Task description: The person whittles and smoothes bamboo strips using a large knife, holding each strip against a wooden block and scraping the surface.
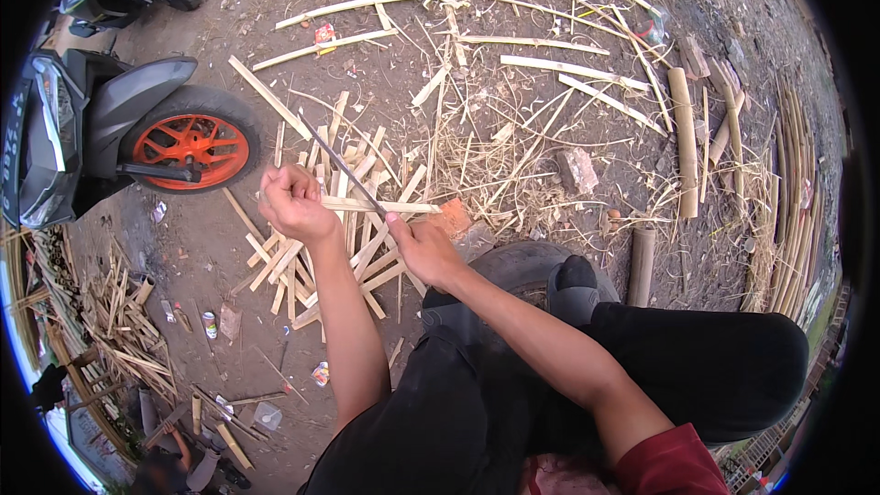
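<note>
My left hand is closed around one end of a pale bamboo strip, which lies level and points right. My right hand grips a knife whose long, thin dark blade slants up to the left. The blade crosses the strip between my hands; whether its edge touches cannot be made out. Its handle is hidden in my fingers. Under my hands lies a heap of split bamboo strips. An orange-red brick piece shows just beyond the strip's free end.
Longer bamboo strips and shavings litter the dirt ahead. A motorcycle wheel with an orange rim stands at the left. Bamboo tubes and long poles lie right. A black tyre sits by my shoes. Another person is at lower left.
</note>
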Tool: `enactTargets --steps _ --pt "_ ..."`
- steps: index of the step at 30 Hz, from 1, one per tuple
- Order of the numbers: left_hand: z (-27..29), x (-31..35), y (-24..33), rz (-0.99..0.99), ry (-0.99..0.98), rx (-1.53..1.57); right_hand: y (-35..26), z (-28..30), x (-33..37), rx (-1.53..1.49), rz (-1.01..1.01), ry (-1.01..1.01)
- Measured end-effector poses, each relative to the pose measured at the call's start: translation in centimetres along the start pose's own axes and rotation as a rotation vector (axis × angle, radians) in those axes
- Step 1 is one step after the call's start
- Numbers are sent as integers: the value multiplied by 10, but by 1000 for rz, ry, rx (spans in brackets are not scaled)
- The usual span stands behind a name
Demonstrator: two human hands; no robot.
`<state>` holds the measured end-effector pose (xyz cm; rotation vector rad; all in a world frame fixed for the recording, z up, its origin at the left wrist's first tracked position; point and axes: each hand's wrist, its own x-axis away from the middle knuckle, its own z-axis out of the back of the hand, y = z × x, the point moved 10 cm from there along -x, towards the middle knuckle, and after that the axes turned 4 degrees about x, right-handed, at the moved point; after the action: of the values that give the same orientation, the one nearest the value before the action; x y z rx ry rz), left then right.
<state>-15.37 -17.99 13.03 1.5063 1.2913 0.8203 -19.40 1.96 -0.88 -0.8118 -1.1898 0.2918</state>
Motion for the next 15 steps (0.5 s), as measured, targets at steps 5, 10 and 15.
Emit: enactTargets --steps 5,10,15 --pt "11 10 8 -12 87 -38 7 2 -7 102 10 62" --pt "13 7 10 -60 105 -81 -44 7 22 16 157 53" --pt "9 7 6 -32 90 -46 -68 42 27 35 318 230"
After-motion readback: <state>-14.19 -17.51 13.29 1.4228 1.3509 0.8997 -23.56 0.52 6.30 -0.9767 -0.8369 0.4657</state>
